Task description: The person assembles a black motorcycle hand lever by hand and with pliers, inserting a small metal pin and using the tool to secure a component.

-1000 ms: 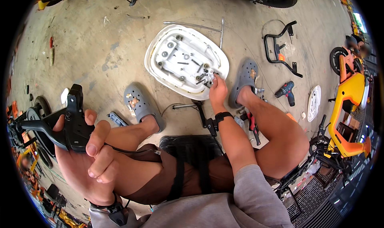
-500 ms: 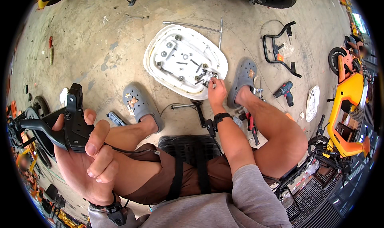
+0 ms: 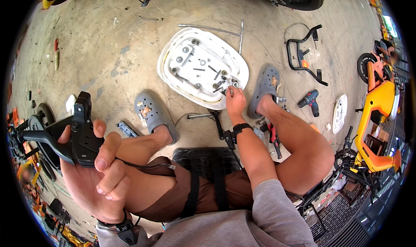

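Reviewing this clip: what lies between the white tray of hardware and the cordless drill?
In the head view, the right grey clog lies between the white tray and the drill, with small metal parts near the ankle.

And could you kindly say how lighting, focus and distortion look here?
Head view: fisheye distortion bends the scene toward its rim; head view: glare whitens the upper right edge; head view: the black brake lever in the left hand looks sharp, while a person at far right has a blurred head.

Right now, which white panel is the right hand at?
The big panel: the right hand is at its near right part, by loose parts. The small panel lies farther right, past the drill.
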Demonstrator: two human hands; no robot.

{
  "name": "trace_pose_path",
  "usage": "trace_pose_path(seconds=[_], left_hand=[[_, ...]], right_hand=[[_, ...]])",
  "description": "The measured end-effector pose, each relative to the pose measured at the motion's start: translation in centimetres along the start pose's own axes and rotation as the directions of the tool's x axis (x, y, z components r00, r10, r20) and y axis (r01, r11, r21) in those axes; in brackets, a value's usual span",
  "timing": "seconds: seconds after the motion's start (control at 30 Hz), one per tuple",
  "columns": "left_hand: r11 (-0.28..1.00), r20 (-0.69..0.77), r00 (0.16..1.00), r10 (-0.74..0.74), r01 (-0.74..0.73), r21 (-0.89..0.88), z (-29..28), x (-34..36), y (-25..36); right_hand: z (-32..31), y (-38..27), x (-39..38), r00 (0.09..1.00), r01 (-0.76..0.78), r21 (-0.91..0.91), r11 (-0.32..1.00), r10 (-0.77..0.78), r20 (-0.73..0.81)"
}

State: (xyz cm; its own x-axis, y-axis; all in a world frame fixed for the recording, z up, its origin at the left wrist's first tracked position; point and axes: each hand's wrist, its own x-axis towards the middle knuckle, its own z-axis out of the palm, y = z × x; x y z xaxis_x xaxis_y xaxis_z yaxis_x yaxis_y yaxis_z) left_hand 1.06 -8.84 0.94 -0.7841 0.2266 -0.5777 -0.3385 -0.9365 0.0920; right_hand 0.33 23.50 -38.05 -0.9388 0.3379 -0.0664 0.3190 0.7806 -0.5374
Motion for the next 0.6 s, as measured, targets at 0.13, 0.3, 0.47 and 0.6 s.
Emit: trace_pose_path(seconds=[0.13, 0.3, 0.47, 0.6], left_hand=[[1.0, 0.014, 1.0, -0.008, 0.008, 0.007, 0.0, 0.0, 0.0], [1.0, 0.001, 1.0, 0.005, -0.005, 0.005, 0.0, 0.0, 0.0], [1.0, 0.005, 1.0, -0.003, 0.003, 0.003, 0.0, -0.2, 0.1], [1.0, 0.002, 1.0, -0.016, 0.016, -0.002, 0.1, -0.1, 0.2]], right_hand=[[-0.2, -0.1, 0.0, 1.0, -0.012, -0.012, 1.0, 0.012, 0.021], [-0.3, -0.3, 0.1, 0.998, -0.051, -0.1, 0.994, 0.047, -0.038], [-0.7, 0.0, 0.5, 0.999, -0.044, -0.197, 0.979, 0.04, -0.024], [-0.5, 0.0, 1.5, 0.999, 0.039, -0.224, 0.974, -0.041, -0.001]])
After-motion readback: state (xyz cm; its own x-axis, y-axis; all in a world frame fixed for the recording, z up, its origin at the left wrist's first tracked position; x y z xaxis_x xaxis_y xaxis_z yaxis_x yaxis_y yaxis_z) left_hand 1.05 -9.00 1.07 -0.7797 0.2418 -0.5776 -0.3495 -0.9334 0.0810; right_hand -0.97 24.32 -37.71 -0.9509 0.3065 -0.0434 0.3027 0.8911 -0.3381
